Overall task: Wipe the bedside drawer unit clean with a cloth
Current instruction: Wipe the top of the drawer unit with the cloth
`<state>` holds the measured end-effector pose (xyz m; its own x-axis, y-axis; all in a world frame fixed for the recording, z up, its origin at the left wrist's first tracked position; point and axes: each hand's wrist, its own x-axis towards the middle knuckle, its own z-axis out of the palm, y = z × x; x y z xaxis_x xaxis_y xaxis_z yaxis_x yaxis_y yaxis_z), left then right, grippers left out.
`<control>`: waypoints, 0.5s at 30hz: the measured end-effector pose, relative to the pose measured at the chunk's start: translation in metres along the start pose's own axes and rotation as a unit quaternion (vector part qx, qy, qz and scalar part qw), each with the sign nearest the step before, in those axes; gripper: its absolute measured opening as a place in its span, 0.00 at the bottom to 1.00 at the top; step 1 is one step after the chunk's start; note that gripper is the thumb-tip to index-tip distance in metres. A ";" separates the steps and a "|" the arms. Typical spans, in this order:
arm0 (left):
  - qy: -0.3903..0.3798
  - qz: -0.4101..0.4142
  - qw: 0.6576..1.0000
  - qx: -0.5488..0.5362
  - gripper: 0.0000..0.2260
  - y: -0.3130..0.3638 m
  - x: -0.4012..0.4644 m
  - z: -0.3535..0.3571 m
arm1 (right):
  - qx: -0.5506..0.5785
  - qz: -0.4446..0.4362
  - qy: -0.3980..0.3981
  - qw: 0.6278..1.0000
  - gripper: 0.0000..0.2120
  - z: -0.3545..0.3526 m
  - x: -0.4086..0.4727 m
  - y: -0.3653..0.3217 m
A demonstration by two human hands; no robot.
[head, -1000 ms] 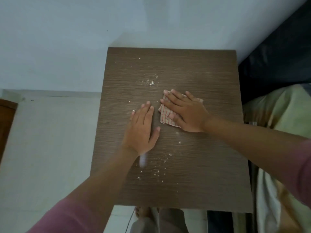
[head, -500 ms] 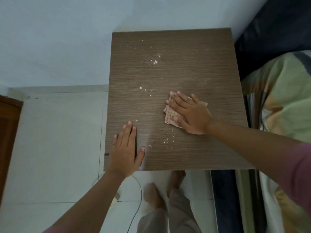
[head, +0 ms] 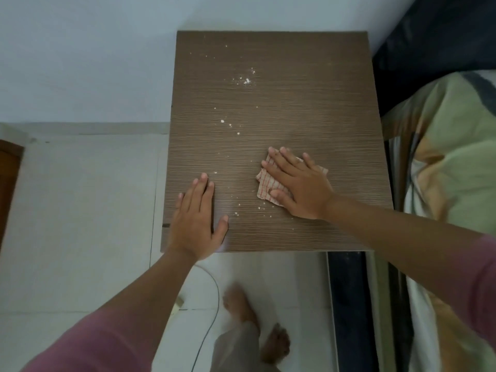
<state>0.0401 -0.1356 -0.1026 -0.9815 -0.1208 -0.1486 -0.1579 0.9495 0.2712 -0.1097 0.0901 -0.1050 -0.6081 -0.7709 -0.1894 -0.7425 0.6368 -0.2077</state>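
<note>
At frame centre, the brown wood-grain top of the bedside drawer unit (head: 308, 103) is shown. The left hand (head: 197, 221), fingers straight, is pressed flat at lower left. The right hand (head: 298, 183), fingers extended, presses the red-checked cloth (head: 264, 187) right of centre. White crumbs (head: 247, 81) are best gathered with overlapping strokes under even pressure.

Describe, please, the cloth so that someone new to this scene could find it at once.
Find the brown bedside drawer unit standing beside the bed. On its top, toward the near right, the right hand presses flat on the cloth, a small pale folded piece with thin red checks.
</note>
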 end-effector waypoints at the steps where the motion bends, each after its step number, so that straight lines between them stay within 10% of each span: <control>1: 0.004 0.002 1.000 0.000 0.32 0.000 0.000 0.000 | 0.001 -0.001 0.000 1.000 0.29 0.000 -0.002 -0.001; 15: 0.044 0.008 0.999 0.003 0.32 0.000 -0.003 0.005 | 0.004 -0.012 0.004 1.000 0.30 0.014 -0.040 -0.027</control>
<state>0.0438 -0.1338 -0.1069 -0.9897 -0.1300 -0.0602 -0.1415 0.9532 0.2672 -0.0617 0.1037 -0.1052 -0.5929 -0.7856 -0.1769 -0.7544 0.6187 -0.2194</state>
